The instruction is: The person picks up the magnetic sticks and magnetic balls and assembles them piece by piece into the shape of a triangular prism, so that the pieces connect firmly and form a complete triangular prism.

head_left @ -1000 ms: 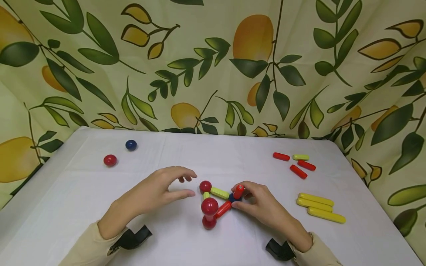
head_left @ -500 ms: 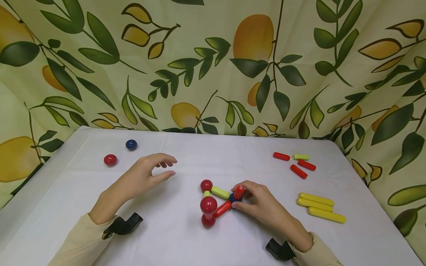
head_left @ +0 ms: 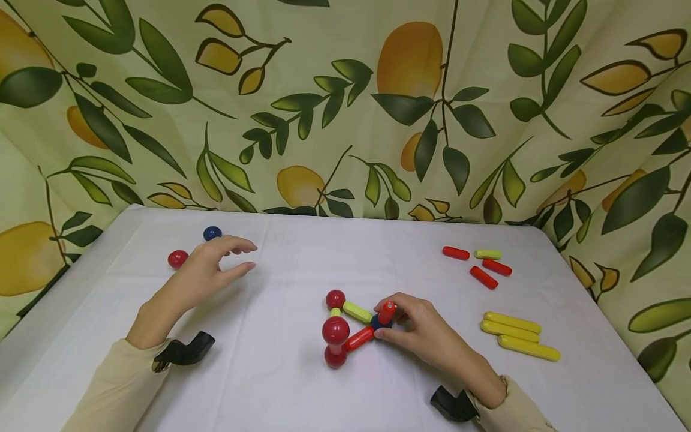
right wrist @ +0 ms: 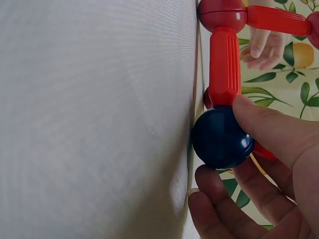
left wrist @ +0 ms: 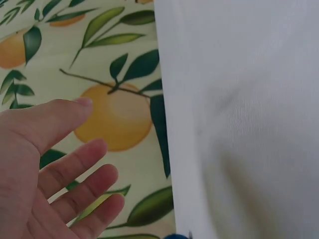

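A stick-and-ball structure (head_left: 345,327) stands mid-table, made of red balls, a yellow-green stick and red sticks. My right hand (head_left: 386,324) pinches the blue ball (head_left: 378,324) at its right corner, where an upright red stick (head_left: 386,312) sits. In the right wrist view my thumb (right wrist: 269,129) lies on top of that blue ball (right wrist: 219,139), with a red stick (right wrist: 224,67) running up to a red ball (right wrist: 222,12). My left hand (head_left: 245,255) hovers with relaxed fingers and holds nothing, right beside a loose red ball (head_left: 177,258) and a loose blue ball (head_left: 212,233). The left wrist view shows its spread fingers (left wrist: 75,174).
Three short red sticks (head_left: 483,278) and a short yellow-green stick (head_left: 487,254) lie at the back right. Three long yellow sticks (head_left: 513,324) lie near the right edge. A leaf-and-lemon cloth (head_left: 345,120) hangs behind and beside the white table (head_left: 270,384).
My left hand has drawn away from the structure, moving left and back to beside the loose balls. The right hand and the structure have stayed in place.
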`<action>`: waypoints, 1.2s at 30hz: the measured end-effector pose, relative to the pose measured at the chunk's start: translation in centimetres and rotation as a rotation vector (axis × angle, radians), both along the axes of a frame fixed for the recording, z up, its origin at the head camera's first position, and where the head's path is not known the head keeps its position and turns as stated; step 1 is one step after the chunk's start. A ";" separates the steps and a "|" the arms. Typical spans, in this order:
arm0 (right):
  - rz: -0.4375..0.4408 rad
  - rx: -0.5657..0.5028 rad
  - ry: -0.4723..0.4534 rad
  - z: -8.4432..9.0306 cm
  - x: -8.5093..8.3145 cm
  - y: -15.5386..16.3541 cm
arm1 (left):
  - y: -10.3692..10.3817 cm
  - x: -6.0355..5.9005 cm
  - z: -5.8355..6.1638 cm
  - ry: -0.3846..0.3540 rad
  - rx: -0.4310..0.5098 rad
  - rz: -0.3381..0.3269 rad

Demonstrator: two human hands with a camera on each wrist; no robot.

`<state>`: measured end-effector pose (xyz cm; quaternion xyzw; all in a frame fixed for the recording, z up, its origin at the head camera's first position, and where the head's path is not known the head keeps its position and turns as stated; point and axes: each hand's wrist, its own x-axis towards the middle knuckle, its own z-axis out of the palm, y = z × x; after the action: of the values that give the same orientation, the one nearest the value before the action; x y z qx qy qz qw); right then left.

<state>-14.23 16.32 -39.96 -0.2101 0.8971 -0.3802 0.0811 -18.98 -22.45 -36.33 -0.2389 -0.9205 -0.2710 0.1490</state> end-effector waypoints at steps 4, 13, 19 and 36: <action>0.002 0.002 0.000 0.0 0.0 0.0 | -1.2 -0.1 0.1 -0.021 0.000 0.048; -0.003 0.009 -0.004 0.0 0.0 0.0 | -4.2 -0.4 0.0 0.014 0.008 0.156; 0.001 0.010 0.001 0.0 0.0 0.0 | -5.6 -0.6 -0.3 -0.020 -0.004 0.193; -0.003 0.013 -0.001 0.1 -0.1 -0.1 | -8.1 -1.0 -1.6 -0.168 -0.024 0.299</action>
<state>-14.29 16.23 -39.87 -0.2081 0.8997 -0.3747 0.0822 -19.94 -30.56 -37.96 -0.0775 -0.9582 -0.2536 0.1076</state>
